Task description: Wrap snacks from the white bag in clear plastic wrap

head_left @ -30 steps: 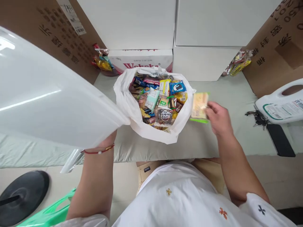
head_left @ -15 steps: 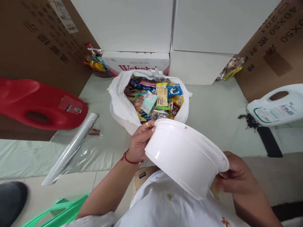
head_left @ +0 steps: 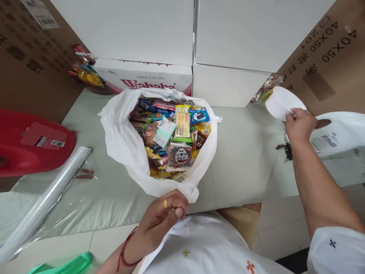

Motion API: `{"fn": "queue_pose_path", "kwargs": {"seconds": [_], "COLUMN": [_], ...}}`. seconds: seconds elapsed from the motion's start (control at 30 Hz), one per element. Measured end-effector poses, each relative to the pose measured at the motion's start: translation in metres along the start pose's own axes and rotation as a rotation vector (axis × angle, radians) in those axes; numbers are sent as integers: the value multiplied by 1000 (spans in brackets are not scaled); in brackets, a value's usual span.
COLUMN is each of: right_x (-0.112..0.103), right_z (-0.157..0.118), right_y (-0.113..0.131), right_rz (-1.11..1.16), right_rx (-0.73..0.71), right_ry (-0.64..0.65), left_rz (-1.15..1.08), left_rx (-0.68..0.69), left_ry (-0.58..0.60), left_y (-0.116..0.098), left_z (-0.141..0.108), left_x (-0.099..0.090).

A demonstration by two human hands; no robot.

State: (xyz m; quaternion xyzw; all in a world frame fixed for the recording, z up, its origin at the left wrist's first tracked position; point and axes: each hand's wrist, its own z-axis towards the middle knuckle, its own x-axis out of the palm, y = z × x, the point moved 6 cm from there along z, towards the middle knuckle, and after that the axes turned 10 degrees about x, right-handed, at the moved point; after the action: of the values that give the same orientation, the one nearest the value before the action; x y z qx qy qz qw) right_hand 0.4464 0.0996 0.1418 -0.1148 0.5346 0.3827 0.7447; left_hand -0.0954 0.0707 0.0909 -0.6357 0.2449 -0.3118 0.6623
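Observation:
A white plastic bag (head_left: 122, 152) stands open on the covered table, filled with wrapped snacks (head_left: 182, 123). My left hand (head_left: 168, 213) is at the bag's near edge, its fingers curled and pressed together; whether they pinch the bag's rim is hard to make out. On the right, my right hand (head_left: 301, 123) is closed on the rim of a white tub (head_left: 281, 102), which is tilted above the table near the cardboard box.
A red jug (head_left: 31, 142) and a roll of clear film (head_left: 51, 201) lie on the left. White boxes (head_left: 222, 85) line the back. A white jug (head_left: 339, 133) and keys (head_left: 286, 149) are on the right, near a cardboard box (head_left: 319, 57).
The white tub has gone from in front of my body to the far right in my right hand. My left hand has let go of it and moved lower. The view has shifted.

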Motion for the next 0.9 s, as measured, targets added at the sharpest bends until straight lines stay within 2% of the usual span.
{"fn": "queue_pose_path", "kwargs": {"seconds": [0.07, 0.17, 0.23, 0.3, 0.33, 0.4, 0.47, 0.53, 0.57, 0.6, 0.63, 0.7, 0.77, 0.83, 0.9], "right_x": [12, 24, 26, 24, 22, 22, 29, 48, 62, 74, 82, 97, 106, 108, 103], "right_z": [52, 123, 155, 165, 160, 129, 77, 17, -12, -39, -62, -99, -122, -133, -136], "right_y": [16, 50, 71, 82, 83, 75, 56, 35, 23, 11, -1, -22, -41, -55, -62], "right_rz": [-35, -59, -31, 53, 108, 221, 314, 337, 391, 435, 445, 498, 602, 732, 814], "right_rx": [25, -10, -47, -59, -54, -15, 44, 56, 83, 112, 133, 220, 357, 494, 582], "right_ry": [-19, 13, 23, -16, -44, -106, -165, -86, 25, 111, 157, 261, 329, 336, 283], "left_rz": [30, 74, 121, 166, 184, 204, 196, 158, 133, 110, 98, 89, 76, 62, 57], "left_rx": [-20, -24, -23, -23, -21, -38, -95, -132, -108, -53, 6, 44, 37, 27, 13], "left_ry": [-46, -161, -231, -279, -311, -428, -669, -999, -1152, -1280, -1359, -1434, -1451, -1458, -1458], "left_y": [5, 8, 6, 2, 0, -5, -9, -12, -14, -16, -16, -11, 2, 18, 34], "left_z": [-11, -23, -28, -33, -37, -48, -63, -80, -86, -90, -90, -89, -89, -95, -103], "left_x": [-4, -9, -10, -11, -13, -25, -49, -82, -99, -115, -130, -158, -181, -199, -213]}}
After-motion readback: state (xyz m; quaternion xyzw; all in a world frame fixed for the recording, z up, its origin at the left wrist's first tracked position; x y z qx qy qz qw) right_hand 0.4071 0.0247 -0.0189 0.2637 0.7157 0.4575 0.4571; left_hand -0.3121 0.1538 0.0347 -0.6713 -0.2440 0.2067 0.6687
